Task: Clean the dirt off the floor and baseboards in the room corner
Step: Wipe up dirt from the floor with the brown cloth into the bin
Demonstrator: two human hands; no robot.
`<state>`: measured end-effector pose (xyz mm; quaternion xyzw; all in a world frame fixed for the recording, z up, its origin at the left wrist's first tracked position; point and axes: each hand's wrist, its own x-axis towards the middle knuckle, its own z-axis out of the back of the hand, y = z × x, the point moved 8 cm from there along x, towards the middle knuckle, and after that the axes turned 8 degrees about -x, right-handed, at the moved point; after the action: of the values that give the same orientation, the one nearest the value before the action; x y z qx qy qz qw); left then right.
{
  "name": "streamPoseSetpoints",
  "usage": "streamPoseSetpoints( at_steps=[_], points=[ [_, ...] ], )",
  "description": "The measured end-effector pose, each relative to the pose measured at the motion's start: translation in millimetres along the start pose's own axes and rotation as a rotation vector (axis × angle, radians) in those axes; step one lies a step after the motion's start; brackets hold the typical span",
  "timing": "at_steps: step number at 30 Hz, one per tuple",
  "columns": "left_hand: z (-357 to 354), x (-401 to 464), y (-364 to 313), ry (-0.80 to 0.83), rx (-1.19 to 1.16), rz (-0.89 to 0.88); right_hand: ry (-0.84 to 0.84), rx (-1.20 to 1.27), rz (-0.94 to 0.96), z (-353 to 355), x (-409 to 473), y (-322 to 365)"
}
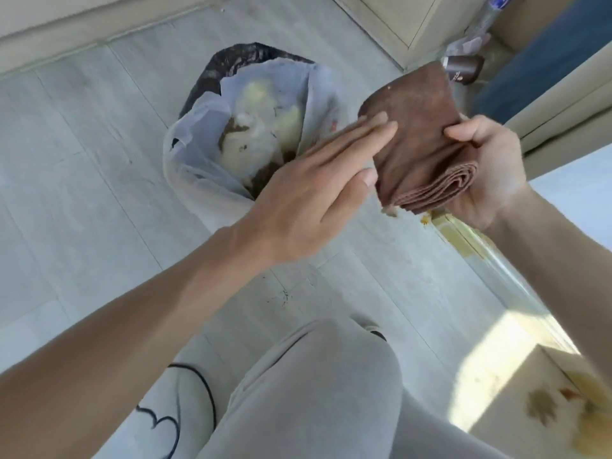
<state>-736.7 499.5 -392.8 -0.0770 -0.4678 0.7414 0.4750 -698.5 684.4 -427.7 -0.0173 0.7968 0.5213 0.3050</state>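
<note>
No legible text, brand, number or sign is present. The dark brown container (463, 70) carries a small pale mark, too small to read. The white garment (185, 412) bears a black line drawing, not lettering.

Pale grey plank floor (82, 154), beige panelled wall (397, 18) at top right, blue upholstered furniture (543, 61) beyond, cream frame (563, 104) on the right, bright sunlight patch (496, 366) low right, dark specks (281, 298) mid-floor
</note>
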Motion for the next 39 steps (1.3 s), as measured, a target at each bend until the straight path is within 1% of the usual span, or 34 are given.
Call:
streamPoseSetpoints(
  at_steps=[1, 3, 4, 6, 8, 9, 11, 13, 16, 17, 18, 20, 22, 25, 26, 27, 28, 30, 31, 33, 34, 36, 37, 39],
  points=[
    [-10, -15, 2, 0.034, -0.040, -0.027, 0.011, -0.023, -0.014, 16, -5, -7],
    [-37, -55, 23, 0.135, -0.097, 0.021, -0.068, -0.151, -0.086, 56, -9, -38],
    [-48, -78, 42, 0.181, -0.102, 0.089, -0.094, -0.225, -0.121, 74, -8, -59],
    [-63, -130, 88, 0.213, -0.094, 0.296, -0.129, -0.340, -0.173, 107, -2, -113],
    [-64, -181, 130, 0.172, -0.109, 0.513, -0.212, -0.446, -0.210, 132, 6, -169],
    [-62, -205, 147, 0.144, -0.109, 0.600, -0.265, -0.536, -0.213, 141, 10, -194],
    [-59, -249, 171, 0.089, -0.104, 0.740, -0.329, -0.779, -0.168, 147, 23, -235],
    [-55, -283, 182, 0.028, -0.112, 0.835, -0.347, -0.983, -0.060, 134, 36, -267],
    [-51, -315, 185, -0.052, -0.125, 0.909, -0.348, -1.103, 0.110, 95, 53, -313],
    [-50, -323, 186, -0.082, -0.132, 0.931, -0.321, -1.113, 0.177, 74, 56, -326],
    [-50, -329, 187, -0.111, -0.143, 0.951, -0.253, -1.116, 0.234, 49, 57, -336],
    [-51, -337, 187, -0.153, -0.160, 0.986, -0.036, -1.152, 0.328, -2, 53, -354],
    [-54, -340, 183, -0.174, -0.174, 1.009, 0.200, -1.215, 0.444, -38, 46, -373],
    [-58, -338, 174, -0.186, -0.195, 1.024, 0.478, -1.271, 0.568, -60, 38, -391],
    [-58, -337, 172, -0.190, -0.199, 1.022, 0.552, -1.280, 0.607, -65, 32, -390],
    [-58, -336, 170, -0.194, -0.199, 1.019, 0.591, -1.254, 0.597, -66, 31, -387],
    [-56, -337, 168, -0.208, -0.198, 1.019, 0.581, -1.200, 0.517, -66, 32, -376],
    [-51, -336, 164, -0.239, -0.197, 1.012, 0.432, -1.061, 0.306, -57, 47, -348],
    [-49, -336, 162, -0.261, -0.199, 1.006, 0.362, -0.988, 0.257, -54, 55, -332],
    [-47, -337, 159, -0.297, -0.210, 1.001, 0.261, -0.924, 0.274, -53, 69, -305],
    [-48, -337, 159, -0.304, -0.211, 1.003, 0.245, -0.926, 0.300, -56, 76, -298],
    [-53, -338, 158, -0.306, -0.209, 1.010, 0.279, -1.005, 0.345, -75, 84, -304],
    [-54, -339, 158, -0.306, -0.206, 1.012, 0.336, -1.060, 0.353, -88, 84, -317],
    [-58, -339, 156, -0.310, -0.202, 1.010, 0.530, -1.149, 0.334, -112, 73, -354]
  ],
)
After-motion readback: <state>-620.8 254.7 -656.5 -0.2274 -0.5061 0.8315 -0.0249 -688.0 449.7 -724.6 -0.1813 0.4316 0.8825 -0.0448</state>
